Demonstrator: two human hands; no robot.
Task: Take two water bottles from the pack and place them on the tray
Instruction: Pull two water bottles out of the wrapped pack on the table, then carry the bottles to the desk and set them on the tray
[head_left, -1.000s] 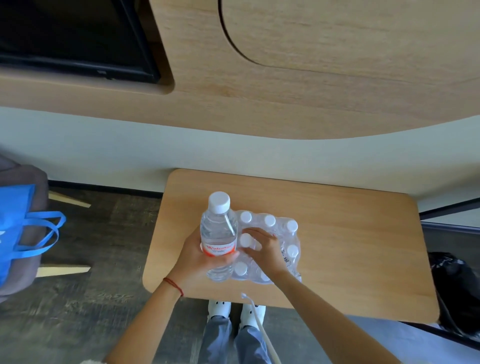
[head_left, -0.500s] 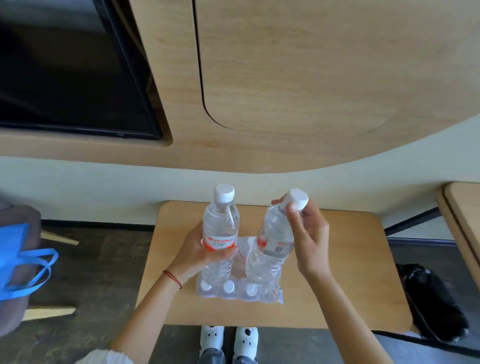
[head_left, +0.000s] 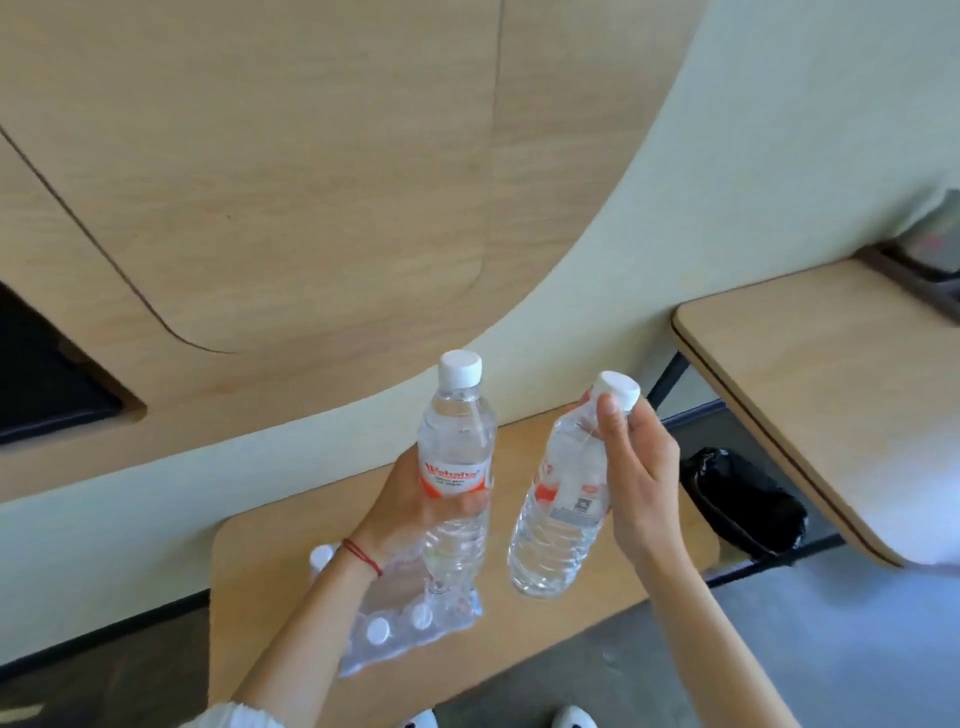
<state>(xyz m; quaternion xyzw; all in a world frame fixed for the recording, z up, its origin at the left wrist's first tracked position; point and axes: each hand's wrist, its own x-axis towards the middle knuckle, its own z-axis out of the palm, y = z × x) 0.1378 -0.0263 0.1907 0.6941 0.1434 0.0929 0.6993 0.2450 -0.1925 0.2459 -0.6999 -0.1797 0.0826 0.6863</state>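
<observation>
My left hand (head_left: 402, 506) grips a clear water bottle (head_left: 457, 452) with a white cap and red label around its middle, held upright above the table. My right hand (head_left: 636, 473) pinches a second water bottle (head_left: 558, 519) by its neck just under the cap; that bottle hangs tilted, cap to the right. Both are lifted clear of the plastic-wrapped pack (head_left: 400, 618), which lies on the small wooden table (head_left: 270, 561) below my left forearm with several white caps showing. No tray is clearly in view.
A second wooden tabletop (head_left: 810, 374) juts in at the right, higher up. A black bag (head_left: 748, 504) lies on the floor between the two tables. A dark screen (head_left: 41, 384) sits in the wooden wall panel at far left. My white shoes show at the bottom edge.
My right hand has pulled a second bottle out of the pack and raised it. Both bottles are now higher, and my view has swung right, bringing in the second tabletop.
</observation>
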